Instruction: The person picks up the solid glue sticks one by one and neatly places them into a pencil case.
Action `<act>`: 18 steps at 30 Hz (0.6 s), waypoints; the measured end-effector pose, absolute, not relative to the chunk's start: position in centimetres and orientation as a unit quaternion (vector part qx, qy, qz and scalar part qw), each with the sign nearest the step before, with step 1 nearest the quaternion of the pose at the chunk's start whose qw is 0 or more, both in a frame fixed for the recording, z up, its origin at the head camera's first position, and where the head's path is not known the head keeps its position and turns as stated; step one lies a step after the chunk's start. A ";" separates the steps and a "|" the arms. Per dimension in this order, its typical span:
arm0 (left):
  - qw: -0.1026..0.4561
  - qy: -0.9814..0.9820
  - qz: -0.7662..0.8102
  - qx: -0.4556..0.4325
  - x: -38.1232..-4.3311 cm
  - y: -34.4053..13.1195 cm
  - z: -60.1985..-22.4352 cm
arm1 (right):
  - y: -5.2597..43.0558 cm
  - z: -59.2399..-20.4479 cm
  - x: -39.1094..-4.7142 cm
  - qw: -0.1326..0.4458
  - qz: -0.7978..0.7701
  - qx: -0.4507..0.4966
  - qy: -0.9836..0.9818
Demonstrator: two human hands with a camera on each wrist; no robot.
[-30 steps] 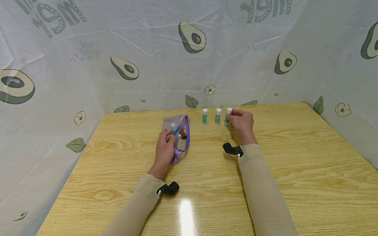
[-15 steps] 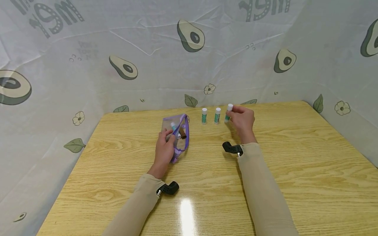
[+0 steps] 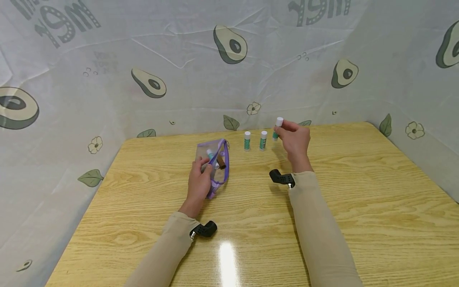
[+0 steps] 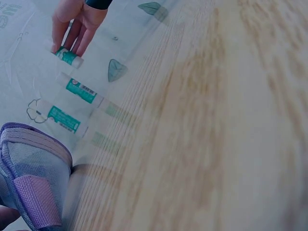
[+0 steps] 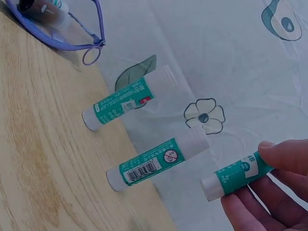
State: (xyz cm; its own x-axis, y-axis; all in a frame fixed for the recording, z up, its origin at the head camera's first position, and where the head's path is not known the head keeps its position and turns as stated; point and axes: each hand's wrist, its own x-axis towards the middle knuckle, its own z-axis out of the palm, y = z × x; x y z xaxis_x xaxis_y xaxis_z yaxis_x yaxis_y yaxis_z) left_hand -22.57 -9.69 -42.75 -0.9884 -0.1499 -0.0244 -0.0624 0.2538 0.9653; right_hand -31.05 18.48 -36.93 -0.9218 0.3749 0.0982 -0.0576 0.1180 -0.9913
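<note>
Green, likely light, the one-o'clock glue stick (image 5: 237,177) suits mid-label holding—right hand (image 3: 296,142) pinches it, left hand (image 3: 199,180) grips pouch (image 3: 227,164).

Cloth-screened table (image 3: 376,191), looks like a rec. setup; home vs. office, can't tell.
Table is wood-grain; pale cloth (image 3: 179,24) hangs behind far edge & along L and R sides, printed w/ avocados (image 3: 230,44), leaves (image 3: 90,177) & flowers (image 3: 253,108). Blk wrist-worn cams (image 3: 208,229) on both beige sleeves (image 3: 326,223) = filming gear. Streak of glare (image 3: 228,263) on near part, i.e. bright lighting.
</note>
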 end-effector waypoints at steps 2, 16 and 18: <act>0.034 -0.792 -0.606 0.067 -22.6 -9.7 -42.8 | 18.5 -36.6 -30.9 0.170 0.650 -0.106 -0.733; 0.030 -0.790 -0.609 0.068 -22.7 -9.7 -42.6 | 18.0 -34.6 -30.4 0.210 0.629 -0.091 -0.743; 0.031 -0.789 -0.610 0.069 -22.7 -9.7 -42.6 | 17.9 -34.4 -30.3 0.212 0.633 -0.089 -0.739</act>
